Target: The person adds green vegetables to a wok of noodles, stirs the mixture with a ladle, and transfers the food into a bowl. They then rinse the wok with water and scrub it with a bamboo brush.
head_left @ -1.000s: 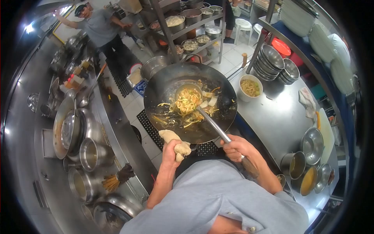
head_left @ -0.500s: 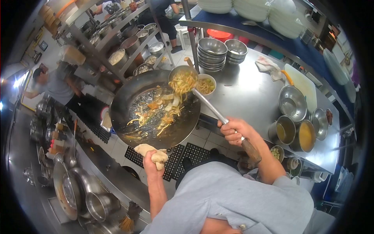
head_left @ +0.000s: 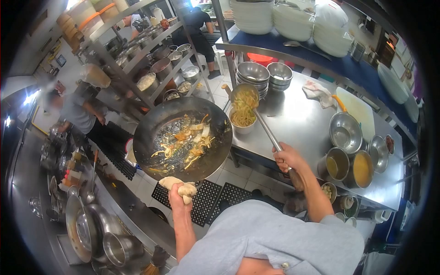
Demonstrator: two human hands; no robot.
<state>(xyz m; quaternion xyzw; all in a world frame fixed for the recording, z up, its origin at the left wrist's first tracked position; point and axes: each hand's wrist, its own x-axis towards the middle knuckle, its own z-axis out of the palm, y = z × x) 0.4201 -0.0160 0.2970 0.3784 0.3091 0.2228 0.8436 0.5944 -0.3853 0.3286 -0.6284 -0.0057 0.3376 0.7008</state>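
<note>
My left hand is closed round a folded beige cloth at the near rim of a big dark wok, gripping the wok through it. Noodles and vegetable pieces lie in the wok's oily bottom. My right hand grips the long handle of a ladle. Its cup, full of noodles and vegetables, is tilted over a white bowl at the counter's edge. The bowl holds noodles too. Where the ladle's load meets them is hard to make out.
On the steel counter stand stacked metal bowls, a cloth, a cutting board and pots of liquid. Plates fill the shelf above. A person stands at the left, another at the back.
The ladle with its noodles has moved right, from the wok's edge to above the white bowl. My right hand has shifted right and slightly down with it. The wok stays in my left hand.
</note>
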